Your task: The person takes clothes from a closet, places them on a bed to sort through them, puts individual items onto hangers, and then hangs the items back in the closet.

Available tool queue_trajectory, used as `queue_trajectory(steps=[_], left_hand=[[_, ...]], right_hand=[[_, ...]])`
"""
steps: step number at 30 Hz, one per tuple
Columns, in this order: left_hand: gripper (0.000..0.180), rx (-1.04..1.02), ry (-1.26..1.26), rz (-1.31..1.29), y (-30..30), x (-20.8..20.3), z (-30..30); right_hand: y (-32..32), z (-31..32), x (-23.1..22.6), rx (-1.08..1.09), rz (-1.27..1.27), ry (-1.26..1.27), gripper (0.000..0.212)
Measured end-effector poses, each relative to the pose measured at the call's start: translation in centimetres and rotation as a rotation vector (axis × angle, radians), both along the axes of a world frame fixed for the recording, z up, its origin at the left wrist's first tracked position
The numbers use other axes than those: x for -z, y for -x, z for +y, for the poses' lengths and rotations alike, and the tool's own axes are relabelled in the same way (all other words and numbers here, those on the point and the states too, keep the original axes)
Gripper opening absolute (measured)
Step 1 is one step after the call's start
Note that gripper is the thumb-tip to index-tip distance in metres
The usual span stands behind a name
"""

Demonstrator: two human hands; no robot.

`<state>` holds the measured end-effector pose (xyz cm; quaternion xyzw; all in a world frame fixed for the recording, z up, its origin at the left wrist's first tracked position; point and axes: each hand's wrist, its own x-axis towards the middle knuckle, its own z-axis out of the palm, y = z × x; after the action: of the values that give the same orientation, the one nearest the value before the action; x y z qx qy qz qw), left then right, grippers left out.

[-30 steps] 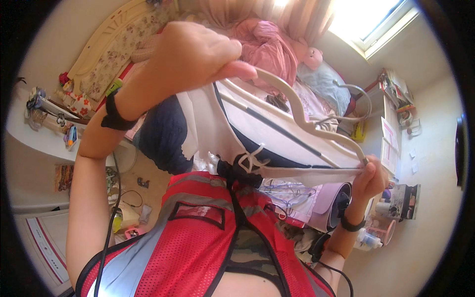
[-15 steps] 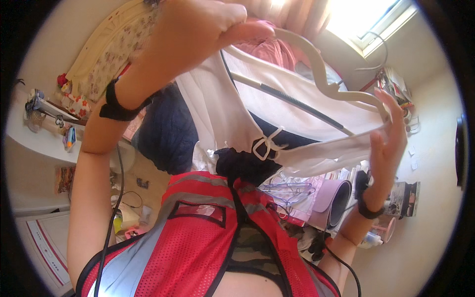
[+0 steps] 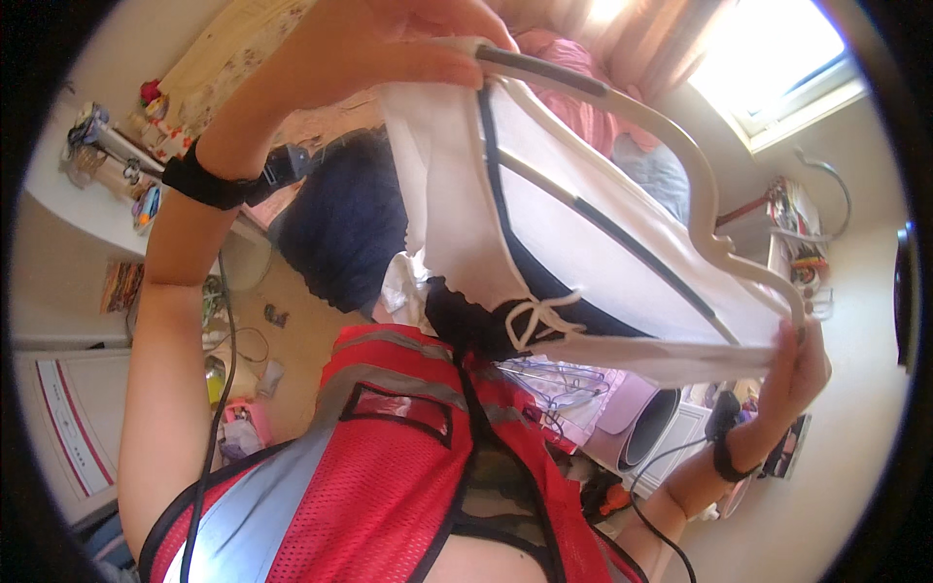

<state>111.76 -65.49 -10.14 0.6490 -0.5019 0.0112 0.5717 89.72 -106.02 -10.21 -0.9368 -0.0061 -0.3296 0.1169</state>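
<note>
nearest the camera was the person's own red mesh vest (image 3: 389,486) with grey reflective bands, filling the lower middle of the view. above it, both arms were raised and held up a white garment with dark trim (image 3: 583,243) on a pale plastic hanger (image 3: 700,185). the left hand (image 3: 389,44) was closed over the top end of the hanger and the cloth there, fingers curled round it. the right hand (image 3: 792,369) pinched the garment's lower far corner, pulling the fabric out fairly flat. judged from this, the garment sat on the hanger already, but it had not been hung anywhere; straightening seemed to be the step in hand. a dark blue cloth (image 3: 340,233) hung behind the garment. farther off lay a white desk (image 3: 68,194) with small clutter at the left, a bed with pink bedding (image 3: 573,87) beyond, and a bright window (image 3: 777,58) at the upper right.
</note>
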Motion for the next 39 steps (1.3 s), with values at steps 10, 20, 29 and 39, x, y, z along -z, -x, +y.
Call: queue_trajectory(steps=[10, 20, 29, 39], left_hand=[[0.014, -0.298, -0.191, -0.140, 3.0, 4.3, 2.6], [0.026, -0.389, -0.298, -0.237, 9.2, 3.6, 8.8], [0.031, -0.846, -0.383, -0.578, 18.8, 4.6, 24.9], [0.052, -1.220, -0.341, -0.633, 28.9, 3.7, 50.3]], right_hand=[[-1.8, 0.7, 2.5, -0.045, 0.034, 0.072, 0.014], [-1.4, 9.6, 2.5, -0.181, -0.033, 0.143, 0.021], [2.5, 26.2, -1.6, -0.444, 0.023, 0.183, 0.036], [-1.7, 48.8, -4.2, -1.059, 0.076, 0.270, 0.039]])
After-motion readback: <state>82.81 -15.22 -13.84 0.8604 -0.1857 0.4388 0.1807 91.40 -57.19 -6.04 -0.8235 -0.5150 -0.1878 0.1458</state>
